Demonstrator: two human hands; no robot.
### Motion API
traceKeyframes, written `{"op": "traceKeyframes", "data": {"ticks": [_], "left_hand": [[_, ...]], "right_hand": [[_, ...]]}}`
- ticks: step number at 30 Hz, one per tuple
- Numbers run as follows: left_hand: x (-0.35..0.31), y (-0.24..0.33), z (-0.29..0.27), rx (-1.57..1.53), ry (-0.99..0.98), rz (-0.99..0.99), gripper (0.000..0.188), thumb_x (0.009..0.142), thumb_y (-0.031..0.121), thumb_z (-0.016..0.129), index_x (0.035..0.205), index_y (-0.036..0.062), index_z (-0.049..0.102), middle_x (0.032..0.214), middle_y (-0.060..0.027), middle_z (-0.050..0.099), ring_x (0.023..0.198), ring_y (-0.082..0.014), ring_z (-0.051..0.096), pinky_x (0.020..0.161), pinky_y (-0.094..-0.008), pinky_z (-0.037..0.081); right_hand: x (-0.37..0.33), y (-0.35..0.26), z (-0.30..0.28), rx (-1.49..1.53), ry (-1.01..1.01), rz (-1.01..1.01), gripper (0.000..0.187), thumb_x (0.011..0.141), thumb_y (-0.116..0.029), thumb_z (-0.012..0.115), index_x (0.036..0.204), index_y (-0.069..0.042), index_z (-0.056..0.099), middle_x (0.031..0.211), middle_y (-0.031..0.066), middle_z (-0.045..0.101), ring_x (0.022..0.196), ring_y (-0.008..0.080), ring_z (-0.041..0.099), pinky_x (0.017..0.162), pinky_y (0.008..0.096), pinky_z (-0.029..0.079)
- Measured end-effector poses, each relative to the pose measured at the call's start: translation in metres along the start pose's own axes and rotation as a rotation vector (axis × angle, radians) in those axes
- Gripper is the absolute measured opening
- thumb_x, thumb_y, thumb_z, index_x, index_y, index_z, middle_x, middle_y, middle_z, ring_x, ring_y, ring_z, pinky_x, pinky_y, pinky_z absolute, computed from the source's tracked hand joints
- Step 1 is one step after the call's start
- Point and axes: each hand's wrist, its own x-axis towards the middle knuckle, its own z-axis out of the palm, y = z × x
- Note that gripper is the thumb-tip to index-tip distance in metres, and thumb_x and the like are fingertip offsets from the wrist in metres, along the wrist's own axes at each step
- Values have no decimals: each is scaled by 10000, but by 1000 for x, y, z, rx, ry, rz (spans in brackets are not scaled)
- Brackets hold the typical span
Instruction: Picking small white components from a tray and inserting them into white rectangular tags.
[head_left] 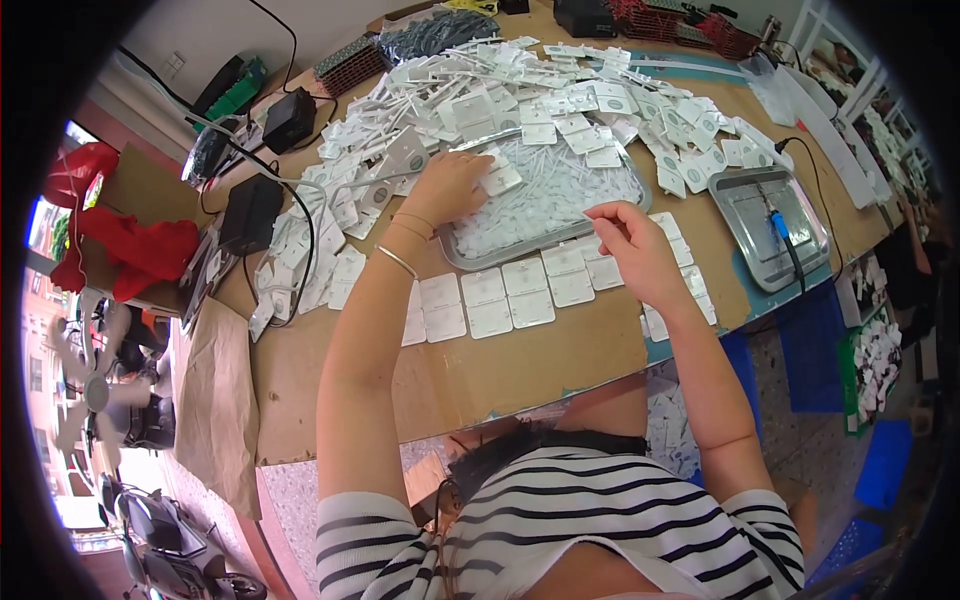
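Note:
My left hand (452, 188) is over the left rim of a grey metal tray (462, 258), its fingers closed on the edge of a small white card (503, 178). The tray holds a heap of small, thin, whitish translucent plastic pieces (560, 195). At the tray's right front corner, my right hand (632, 248) is raised with thumb and forefinger pinched together; what is between them is too small to make out. White cards (488, 303) lie in paired rows along the tray's front side. More cards (684, 255) are under and beside my right hand.
A large pile of white cards (400, 95) spreads behind and left of the tray. On the right, a second metal tray (735, 205) holds a blue-handled tool (779, 228) with a black cable. Black boxes (250, 212) and cables stand at the left. Brown paper (215, 400) hangs off the table's left edge.

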Motion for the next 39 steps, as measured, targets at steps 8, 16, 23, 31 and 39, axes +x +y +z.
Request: {"op": "traceKeyframes", "data": {"ticks": [8,16,23,31,39], "left_hand": [[9,5,22,-11,379,107,321,751,98,532,1059,69,616,1116,-93,604,1036,-285,551,936,-379,414],[15,7,14,23,276,98,265,812,127,573,1062,48,611,1027,-99,615,936,-328,560,819,-394,464],[-25,73,-8,-1171,494,-356,263,908,150,552,1103,-27,560,980,-86,633,858,-178,623,713,-308,530],[-103,149,-15,-1588,367,-376,339,912,116,560,1180,-76,482,1038,-107,615,944,-136,594,780,-274,529],[-115,146,-16,-1549,435,-413,284,923,195,571,1077,-44,582,943,-67,634,856,-89,573,755,-233,470]], "right_hand": [[1,1,3,84,3,43,188,928,-124,507,1058,-18,591,791,-6,542,709,68,496,675,211,439],[-7,6,5,142,18,64,199,916,-141,522,1025,3,606,816,30,596,719,96,578,656,228,448],[-14,-5,10,201,58,-24,146,897,-90,565,1004,-1,607,822,21,597,728,78,574,709,215,466],[-22,-10,45,-179,103,-509,96,847,-18,604,942,-12,618,866,64,609,762,141,581,670,255,465],[-29,-12,55,-148,75,-339,142,846,-20,619,981,-4,580,890,62,618,779,113,570,676,257,478]]}}
